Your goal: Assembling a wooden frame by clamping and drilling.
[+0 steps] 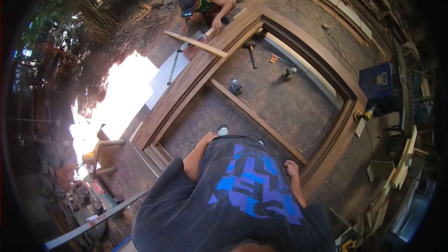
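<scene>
A large brown wooden frame (317, 35) lies in front of me, with a thin wooden bar (256, 120) across its opening. My left hand (208, 138) rests at my waist near the frame's inner left corner; its fingers are mostly hidden against my shirt. At my right side hangs my right hand (291, 169), its fingers curled in with nothing visible in them, close to the frame's near right side. Neither hand visibly holds anything. Beyond the frame's far left side crouches another person (204, 3), one hand by a pale wooden strip (196, 43) lying over the frame.
Inside the frame, on the floor, lie a mallet (252, 54), an orange square (274, 58) and two power drills (288, 74). A yellow drill (366, 113) sits by the right corner, near a blue box (375, 81). A metal bar clamp (175, 65) crosses a pale sheet at left.
</scene>
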Motion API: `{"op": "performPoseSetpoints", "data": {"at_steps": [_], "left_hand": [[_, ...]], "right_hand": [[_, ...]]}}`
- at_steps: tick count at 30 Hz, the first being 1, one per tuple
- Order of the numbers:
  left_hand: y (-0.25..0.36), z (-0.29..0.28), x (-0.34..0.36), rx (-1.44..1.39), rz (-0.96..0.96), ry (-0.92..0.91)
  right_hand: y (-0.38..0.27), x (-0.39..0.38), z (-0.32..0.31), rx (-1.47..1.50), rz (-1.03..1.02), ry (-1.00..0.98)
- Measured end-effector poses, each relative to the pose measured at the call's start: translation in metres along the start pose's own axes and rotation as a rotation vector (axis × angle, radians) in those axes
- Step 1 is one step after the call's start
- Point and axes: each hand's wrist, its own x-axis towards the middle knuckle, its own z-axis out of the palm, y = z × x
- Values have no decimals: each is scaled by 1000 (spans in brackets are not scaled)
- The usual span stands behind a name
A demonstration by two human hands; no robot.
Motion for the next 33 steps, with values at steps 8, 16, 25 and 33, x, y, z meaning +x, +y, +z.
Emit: {"op": "performPoseSetpoints", "data": {"at_steps": [8,16,25,33], "left_hand": [[4,-1,-1,14,-13,-9],[-8,-4,2,7,21,-2],[-2,-5,-3,1,28,1],[-12,-8,4,38,18,28]], "right_hand": [[-5,4,2,-12,-2,2],[-14,-1,3,-28,9,-7],[-5,5,3,-90,-20,4],[-7,5,6,-66,-20,11]]}}
